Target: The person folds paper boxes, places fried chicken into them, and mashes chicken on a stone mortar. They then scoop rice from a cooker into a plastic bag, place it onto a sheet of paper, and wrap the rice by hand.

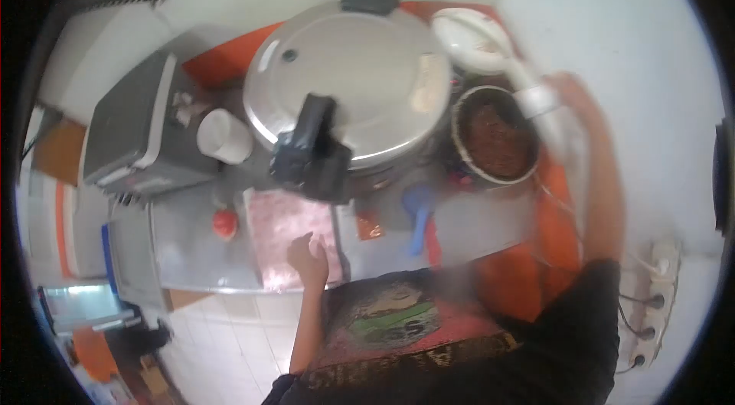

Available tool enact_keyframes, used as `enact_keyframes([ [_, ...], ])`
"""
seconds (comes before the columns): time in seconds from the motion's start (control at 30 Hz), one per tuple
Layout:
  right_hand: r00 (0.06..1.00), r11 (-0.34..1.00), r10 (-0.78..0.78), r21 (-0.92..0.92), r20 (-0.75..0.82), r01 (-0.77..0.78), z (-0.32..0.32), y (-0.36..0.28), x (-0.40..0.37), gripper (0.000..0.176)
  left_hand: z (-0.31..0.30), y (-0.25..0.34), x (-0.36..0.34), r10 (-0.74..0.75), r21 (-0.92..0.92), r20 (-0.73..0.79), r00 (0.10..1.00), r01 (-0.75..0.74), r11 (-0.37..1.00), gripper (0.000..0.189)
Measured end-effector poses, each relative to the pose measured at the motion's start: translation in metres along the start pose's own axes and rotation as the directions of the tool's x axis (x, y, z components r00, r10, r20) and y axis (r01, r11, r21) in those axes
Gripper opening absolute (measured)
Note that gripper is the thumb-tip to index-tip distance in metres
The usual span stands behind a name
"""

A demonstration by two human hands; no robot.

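Observation:
My right hand (573,99), blurred by motion, is closed round a white piece (536,101) whose kind I cannot make out. It is raised at the right edge of a round pot (496,137) with brown contents and a pale rim. A white dish (473,44) sits just behind that pot. My left hand (308,258) hovers over or rests on a pink patterned sheet (282,225) at the counter's front; contact cannot be judged. Its fingers are too smeared to read.
A large silver cooker lid (352,76) with a black handle (312,152) fills the middle. Leftward are a white cup (224,137), a grey box (138,122) and a red item (225,224). A blue scoop (417,210) lies in front. Power strip (660,298) hangs on the right wall.

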State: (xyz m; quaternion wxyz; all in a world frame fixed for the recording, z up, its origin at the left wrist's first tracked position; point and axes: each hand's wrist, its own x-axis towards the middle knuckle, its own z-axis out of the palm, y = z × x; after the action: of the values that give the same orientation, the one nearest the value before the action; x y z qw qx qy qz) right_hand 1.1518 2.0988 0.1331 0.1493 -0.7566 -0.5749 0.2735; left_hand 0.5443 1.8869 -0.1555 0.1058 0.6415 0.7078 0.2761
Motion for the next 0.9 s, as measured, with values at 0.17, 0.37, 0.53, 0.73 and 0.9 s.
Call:
enact_keyframes([
  [0.17,0.772,0.991,-0.134,-0.071,-0.622,0.116,-0.068,0.075,-0.023,0.058,-0.023,-0.063,0.013,-0.195,0.071,-0.223,0.955,0.216,0.974,0.040],
  [0.37,0.579,0.910,-0.236,-0.387,-0.781,-0.152,-0.063,0.129,-0.013,0.055,-0.078,-0.214,0.095,-0.266,0.328,-0.370,0.890,0.393,0.859,0.082],
  [0.53,0.426,0.991,-0.055,-0.100,-0.903,-0.084,-0.041,0.045,-0.066,0.048,-0.050,-0.320,0.147,-0.393,0.027,0.006,0.919,0.393,0.919,0.039],
  [0.73,0.886,0.913,0.021,0.370,-0.464,0.172,0.012,-0.028,-0.134,0.022,-0.052,-0.309,0.159,-0.434,0.226,-0.138,0.890,0.455,0.861,0.036],
  [0.9,0.969,0.929,0.247,0.289,-0.011,-0.233,0.057,-0.012,-0.107,0.023,-0.077,-0.365,0.155,-0.419,-0.680,-0.032,0.907,0.288,0.675,0.036],
])
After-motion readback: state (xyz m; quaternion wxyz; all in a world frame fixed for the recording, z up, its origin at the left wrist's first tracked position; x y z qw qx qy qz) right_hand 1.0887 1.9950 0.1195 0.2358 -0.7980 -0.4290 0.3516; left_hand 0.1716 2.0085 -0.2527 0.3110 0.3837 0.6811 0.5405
